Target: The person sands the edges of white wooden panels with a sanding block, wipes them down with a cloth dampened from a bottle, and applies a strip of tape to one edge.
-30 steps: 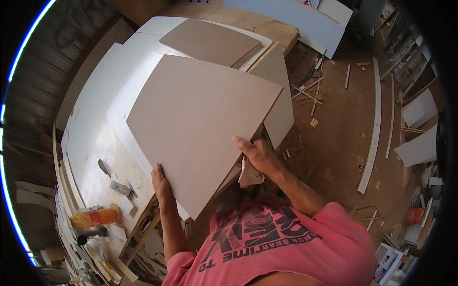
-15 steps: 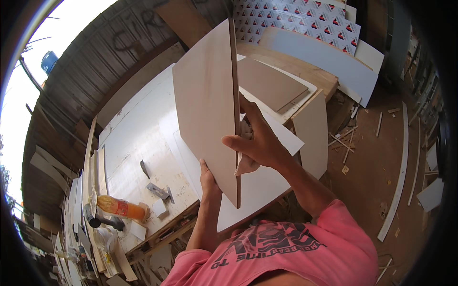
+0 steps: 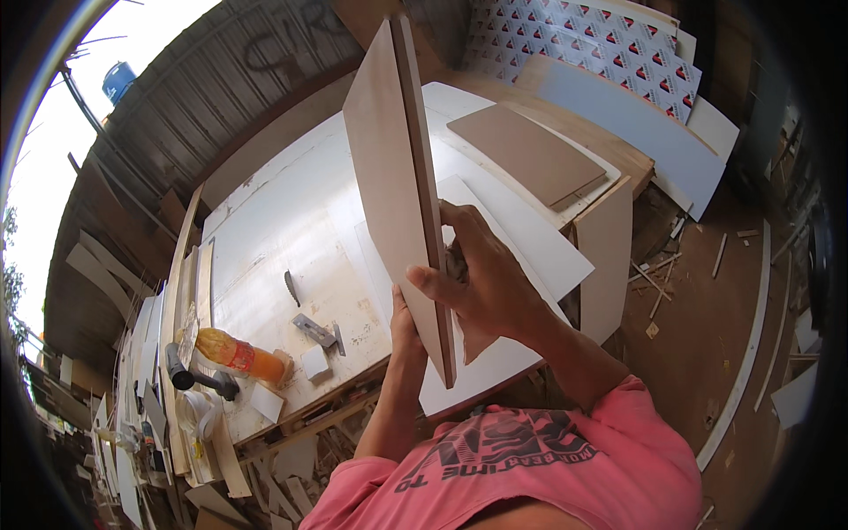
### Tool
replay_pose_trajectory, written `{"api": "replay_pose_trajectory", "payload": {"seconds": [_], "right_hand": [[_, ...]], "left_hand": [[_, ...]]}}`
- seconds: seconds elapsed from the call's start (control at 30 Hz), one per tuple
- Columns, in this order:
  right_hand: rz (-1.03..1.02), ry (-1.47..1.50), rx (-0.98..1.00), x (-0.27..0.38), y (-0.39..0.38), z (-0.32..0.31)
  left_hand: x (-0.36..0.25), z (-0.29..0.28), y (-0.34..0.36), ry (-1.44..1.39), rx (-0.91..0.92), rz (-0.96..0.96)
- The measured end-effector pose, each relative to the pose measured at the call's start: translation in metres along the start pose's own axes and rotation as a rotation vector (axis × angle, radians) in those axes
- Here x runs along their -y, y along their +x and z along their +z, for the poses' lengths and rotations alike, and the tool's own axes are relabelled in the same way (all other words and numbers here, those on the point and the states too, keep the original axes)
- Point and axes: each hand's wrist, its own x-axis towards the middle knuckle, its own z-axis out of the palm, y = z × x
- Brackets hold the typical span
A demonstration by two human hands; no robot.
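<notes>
A flat light-beige board [image 3: 389, 168] stands on edge above the table, its long dark-edged side turned up toward me. My left hand [image 3: 405, 327] grips its lower left part; the thumb shows and the other fingers are hidden behind the board. Curled at the board's right edge is my right hand [image 3: 481, 269], with a crumpled pale cloth [image 3: 477, 343] in it. Its thumb reaches over the edge, while the fingertips are partly hidden. Under the board lie white panels [image 3: 539, 256] on the white worktable [image 3: 256, 221].
On the table's left lie a hammer [image 3: 201, 378], a bottle of orange liquid [image 3: 243, 355], a metal hand tool [image 3: 314, 330], a small white block [image 3: 315, 362] and a dark curved piece [image 3: 291, 288]. A brown board [image 3: 530, 155] rests at the far right. Offcuts litter the floor.
The board has turned, so its edge shows wider and its face narrower. My right hand has shifted slightly along the edge with the cloth. The whole view has moved a little.
</notes>
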Motion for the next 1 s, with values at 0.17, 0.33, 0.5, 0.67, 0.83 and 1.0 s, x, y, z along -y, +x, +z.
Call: {"api": "replay_pose_trajectory", "payload": {"seconds": [0.17, 0.33, 0.5, 0.67, 0.83, 1.0], "right_hand": [[-0.102, -0.067, -0.298, -0.009, 0.004, -0.003], [0.062, -0.071, -0.252, -0.023, -0.001, -0.043], [0.209, 0.080, -0.251, -0.063, -0.020, -0.091], [0.358, 0.364, -0.475, -0.172, -0.048, -0.174], [0.580, 0.735, -0.565, -0.259, -0.054, -0.232], [0.608, 0.768, -0.612, -0.325, -0.052, -0.267]], "left_hand": [[0.008, 0.005, 0.008, -0.084, -0.140, -0.097], [0.030, 0.021, 0.019, -0.048, -0.046, -0.014], [0.059, 0.039, 0.043, 0.144, -0.102, 0.184], [0.071, 0.120, 0.094, 0.477, -0.336, 0.386], [0.106, 0.165, 0.185, 0.619, -0.217, 0.426], [0.160, 0.176, 0.274, 0.678, -0.134, 0.248]]}}
